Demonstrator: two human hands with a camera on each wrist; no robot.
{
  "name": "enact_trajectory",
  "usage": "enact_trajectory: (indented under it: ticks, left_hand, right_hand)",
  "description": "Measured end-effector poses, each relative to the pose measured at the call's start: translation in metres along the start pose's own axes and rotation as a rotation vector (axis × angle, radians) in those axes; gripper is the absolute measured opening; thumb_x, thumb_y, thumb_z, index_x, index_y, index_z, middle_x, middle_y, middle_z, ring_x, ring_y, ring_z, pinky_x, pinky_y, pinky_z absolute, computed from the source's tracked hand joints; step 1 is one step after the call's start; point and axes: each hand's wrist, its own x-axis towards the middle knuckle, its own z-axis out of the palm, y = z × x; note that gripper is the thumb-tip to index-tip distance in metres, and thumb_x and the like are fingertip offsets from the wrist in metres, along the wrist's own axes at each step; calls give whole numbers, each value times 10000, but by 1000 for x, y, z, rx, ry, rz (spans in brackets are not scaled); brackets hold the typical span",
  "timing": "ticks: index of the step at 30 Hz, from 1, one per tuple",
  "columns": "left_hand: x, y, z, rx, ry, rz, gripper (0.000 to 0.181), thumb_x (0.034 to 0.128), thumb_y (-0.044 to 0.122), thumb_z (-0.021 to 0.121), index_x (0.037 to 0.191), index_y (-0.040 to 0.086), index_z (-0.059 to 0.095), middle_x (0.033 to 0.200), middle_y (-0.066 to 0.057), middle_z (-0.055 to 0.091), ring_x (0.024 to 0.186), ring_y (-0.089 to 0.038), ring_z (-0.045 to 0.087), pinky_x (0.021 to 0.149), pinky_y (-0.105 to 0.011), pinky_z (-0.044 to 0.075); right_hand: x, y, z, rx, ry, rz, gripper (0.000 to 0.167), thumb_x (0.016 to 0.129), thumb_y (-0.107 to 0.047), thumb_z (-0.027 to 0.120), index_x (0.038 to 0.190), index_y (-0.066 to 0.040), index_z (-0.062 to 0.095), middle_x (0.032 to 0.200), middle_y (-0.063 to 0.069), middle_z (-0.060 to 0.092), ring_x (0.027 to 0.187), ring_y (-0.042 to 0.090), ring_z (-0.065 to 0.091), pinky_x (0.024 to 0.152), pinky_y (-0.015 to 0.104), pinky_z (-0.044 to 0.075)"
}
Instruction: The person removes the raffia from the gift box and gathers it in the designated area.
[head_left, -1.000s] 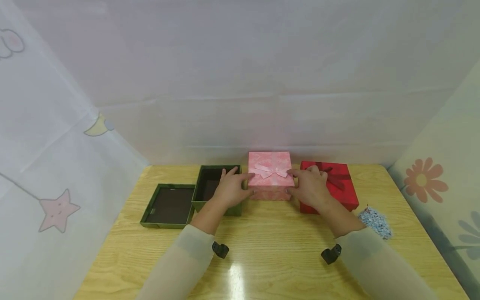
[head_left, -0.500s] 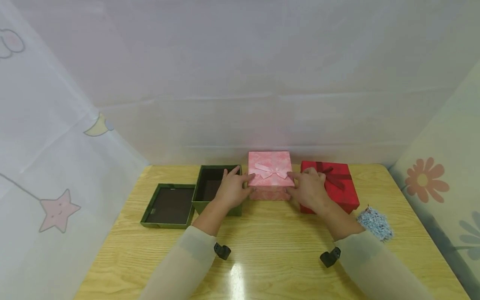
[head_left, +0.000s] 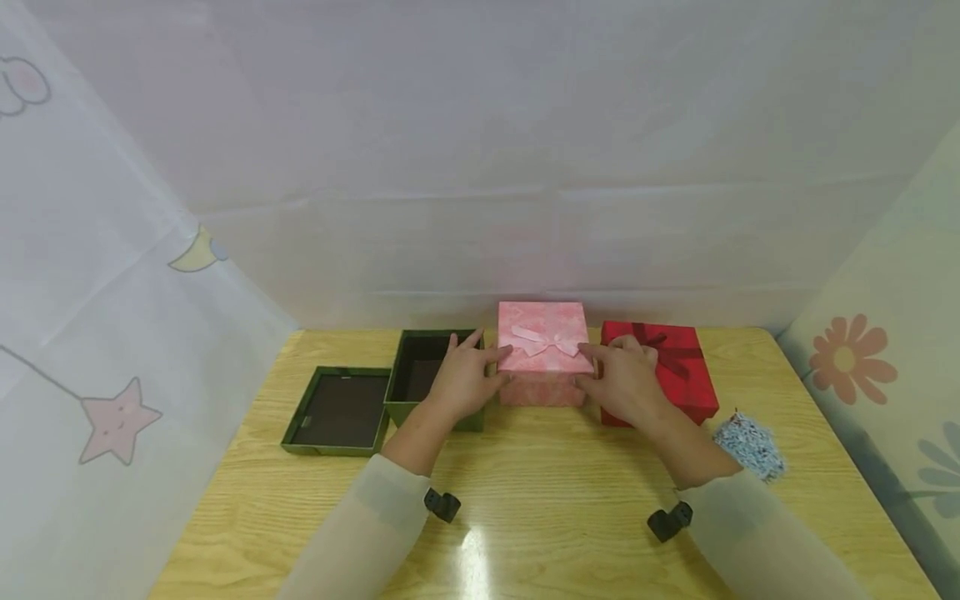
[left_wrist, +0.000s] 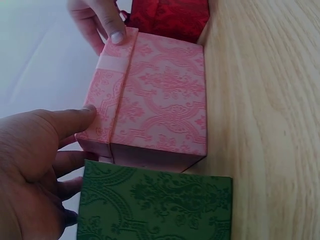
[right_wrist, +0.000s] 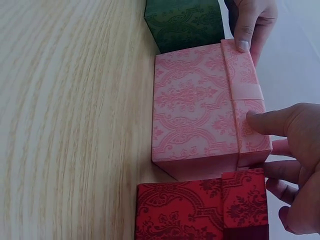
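Observation:
A pink gift box with a white-pink bow stands upright at the back middle of the table, its lid on. My left hand grips the lid's left side, thumb on the front rim and fingers at the side, as the left wrist view of it confirms. Opposite it, my right hand pinches the right side, thumb on the front rim. In the right wrist view the right fingers pass between the pink box and a red gift box. The lid sits flush around the base.
Left of the pink box is an open green box, with its upturned green lid beside it. The red box has a dark red ribbon. A clump of pale blue shredded paper lies at the right. A white cloth wall closes the back.
The pink box has shifted slightly towards me and a little to the right, with both hands holding it. Everything else stays in place.

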Motion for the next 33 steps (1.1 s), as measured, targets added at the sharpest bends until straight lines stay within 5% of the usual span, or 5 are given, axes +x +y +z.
enact_trajectory:
  ticks: [5, 14, 28, 31, 33]
  left_hand:
    - [-2, 3, -5, -28, 3, 6, 488, 973, 412, 743, 1429, 261, 659, 1131, -68, 778, 1545, -282, 298, 1252, -606, 79]
    - [-5, 4, -16, -113, 68, 36, 465, 974, 389, 748, 1411, 245, 678, 1489, -150, 572, 1515, -281, 364, 1252, -601, 111]
    - [-15, 4, -22, -429, 199, -21, 548, 957, 454, 752, 1464, 292, 621, 1534, -54, 534, 1446, -373, 434, 1166, -539, 372]
    - [-17, 4, -22, -525, 233, -29, 585, 933, 465, 774, 1470, 298, 614, 1478, 13, 587, 1393, -258, 526, 1133, -489, 435]
    - [-18, 5, -22, -576, 254, -33, 595, 916, 470, 790, 1463, 310, 620, 1438, 34, 617, 1359, -206, 563, 1098, -484, 474]
  right_hand:
    - [-5, -5, -8, 18, 20, 2, 641, 849, -332, 849, 1400, -61, 665, 801, 72, 677, 1207, 387, 465, 938, 603, 275]
    - [-7, -5, -18, 107, 94, -14, 689, 855, -289, 848, 1454, -61, 594, 1226, 195, 704, 1230, 392, 476, 960, 626, 284]
    - [-13, -7, -20, 355, 244, -8, 726, 884, -367, 851, 1442, -52, 509, 1348, 195, 667, 1357, 399, 499, 1065, 615, 404]
    - [-14, -9, -19, 395, 293, -16, 730, 876, -410, 855, 1438, -76, 532, 1333, 180, 681, 965, 311, 707, 843, 505, 566]
    - [-16, -9, -18, 422, 323, -11, 701, 872, -416, 857, 1421, -102, 553, 1319, 166, 692, 610, 209, 615, 582, 376, 549]
